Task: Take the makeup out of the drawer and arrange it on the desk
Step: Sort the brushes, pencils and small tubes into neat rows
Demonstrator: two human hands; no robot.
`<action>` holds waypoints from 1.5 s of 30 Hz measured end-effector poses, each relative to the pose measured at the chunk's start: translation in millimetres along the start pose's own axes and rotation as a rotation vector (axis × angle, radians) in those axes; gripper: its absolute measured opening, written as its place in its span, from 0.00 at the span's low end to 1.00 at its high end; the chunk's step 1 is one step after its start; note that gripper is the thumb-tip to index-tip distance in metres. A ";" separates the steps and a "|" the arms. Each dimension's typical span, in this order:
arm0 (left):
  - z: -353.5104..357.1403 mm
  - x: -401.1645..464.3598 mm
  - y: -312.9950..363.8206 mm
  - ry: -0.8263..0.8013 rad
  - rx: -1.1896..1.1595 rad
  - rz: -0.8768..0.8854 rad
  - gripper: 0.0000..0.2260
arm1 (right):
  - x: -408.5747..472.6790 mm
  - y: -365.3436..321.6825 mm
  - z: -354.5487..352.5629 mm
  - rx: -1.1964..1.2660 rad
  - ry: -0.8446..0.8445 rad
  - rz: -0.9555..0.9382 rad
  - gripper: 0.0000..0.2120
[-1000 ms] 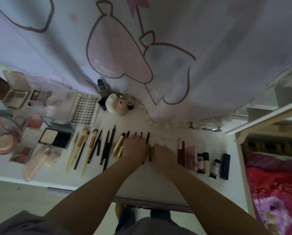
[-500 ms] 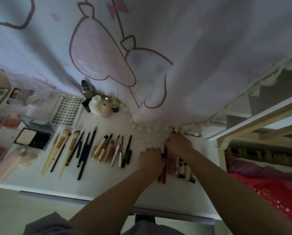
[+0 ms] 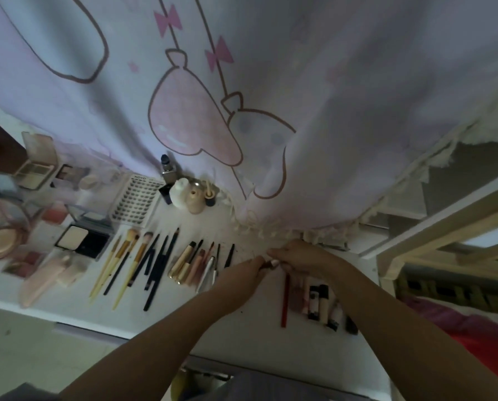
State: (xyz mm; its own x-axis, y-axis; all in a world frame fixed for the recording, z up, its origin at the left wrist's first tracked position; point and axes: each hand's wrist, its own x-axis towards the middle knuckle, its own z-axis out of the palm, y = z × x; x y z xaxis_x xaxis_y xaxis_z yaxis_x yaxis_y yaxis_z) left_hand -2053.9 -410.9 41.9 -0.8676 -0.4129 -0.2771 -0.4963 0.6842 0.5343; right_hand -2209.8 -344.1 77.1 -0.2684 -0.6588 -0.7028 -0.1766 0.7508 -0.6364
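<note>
A small dark, stick-shaped makeup item [image 3: 266, 264] sits pinched between both hands over the white desk [image 3: 259, 337] — the left hand [image 3: 246, 273] curls round its near end from 8 o'clock, the right hand [image 3: 298, 256] closes its fingertips on the far end from 3 o'clock. What the item is exactly is too blurred to tell. At 5 o'clock of the grip lies a long red pencil [image 3: 285, 299], and just beside it, further toward 4 o'clock, a row of small tubes and bottles [image 3: 318, 301]. At 9 o'clock, slim gold and black pens [image 3: 197, 261] lie side by side, then bamboo-handled brushes [image 3: 120, 261] — beyond them an open black compact [image 3: 83, 241]. A lilac printed curtain [image 3: 271, 111] hangs at 12 o'clock.
</note>
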 end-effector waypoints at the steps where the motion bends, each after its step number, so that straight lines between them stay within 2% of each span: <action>1: -3.9 -2.6 -1.2 0.003 0.000 -0.004 0.15 | -3.5 -1.1 2.1 0.028 -0.001 -0.043 0.17; 4: -14.4 -8.4 -3.2 -0.012 -0.104 0.025 0.14 | -16.2 -3.5 10.8 0.002 0.060 -0.199 0.13; 6: -22.4 -11.0 -8.5 -0.030 -0.147 0.066 0.13 | -25.9 -4.7 12.9 0.000 0.043 -0.251 0.11; 8: -29.7 -13.5 -15.9 -0.041 -0.075 0.104 0.11 | -34.7 -6.9 12.9 -0.022 -0.002 -0.217 0.12; 11: -37.4 -17.8 -22.2 -0.038 0.041 0.167 0.09 | -43.9 -12.3 13.6 -0.147 0.007 -0.125 0.20; 12: -39.5 -19.0 -23.7 -0.040 0.054 0.178 0.09 | -46.0 -12.9 14.9 -0.164 0.022 -0.138 0.19; 15: -46.1 -23.6 -27.7 -0.050 0.082 0.205 0.09 | -51.5 -10.6 20.7 -0.116 0.039 -0.190 0.06; 16: -48.2 -25.3 -28.8 -0.051 0.099 0.218 0.09 | -53.5 -10.8 23.9 -0.065 0.029 -0.163 0.06; 18: -52.1 -28.8 -29.8 -0.055 0.142 0.230 0.09 | -56.6 -12.0 31.1 0.000 0.010 -0.076 0.13; 20: -54.7 -31.7 -30.6 -0.068 0.186 0.220 0.10 | -58.4 -11.8 36.1 -0.010 0.023 -0.090 0.17; 23: -56.7 -36.6 -31.8 -0.089 0.202 0.219 0.13 | -62.7 -8.5 40.6 0.014 0.030 -0.184 0.04; 24: -57.0 -38.2 -31.6 -0.094 0.201 0.227 0.12 | -65.7 -8.3 41.0 0.057 0.019 -0.177 0.03; 28: -58.1 -43.0 -27.0 -0.103 0.216 0.262 0.13 | -75.4 -11.3 42.0 0.100 -0.008 -0.097 0.16; 32: -58.7 -43.5 -24.7 -0.101 0.250 0.297 0.13 | -78.3 -6.6 41.4 0.113 0.024 -0.152 0.09; 34: -56.8 -42.3 -23.3 -0.088 0.261 0.321 0.12 | -81.0 -6.5 40.0 0.154 0.002 -0.106 0.15; 36: -54.7 -40.0 -22.0 -0.057 0.274 0.343 0.12 | -83.5 -7.7 38.4 0.091 -0.010 -0.077 0.19; 41: -52.7 -33.7 -23.6 -0.066 0.216 0.366 0.09 | -88.4 -5.7 31.8 0.012 0.064 -0.233 0.05; 45: -55.6 -30.1 -37.5 -0.145 0.018 0.238 0.11 | -91.2 3.2 18.8 -0.024 0.178 -0.259 0.05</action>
State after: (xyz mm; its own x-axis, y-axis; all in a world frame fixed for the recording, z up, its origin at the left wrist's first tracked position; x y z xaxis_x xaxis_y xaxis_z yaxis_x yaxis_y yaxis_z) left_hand -2007.4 -457.6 74.6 -0.9546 -0.1495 -0.2577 -0.2772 0.7626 0.5845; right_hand -2168.1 -282.5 133.2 -0.3728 -0.8114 -0.4503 -0.2828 0.5615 -0.7777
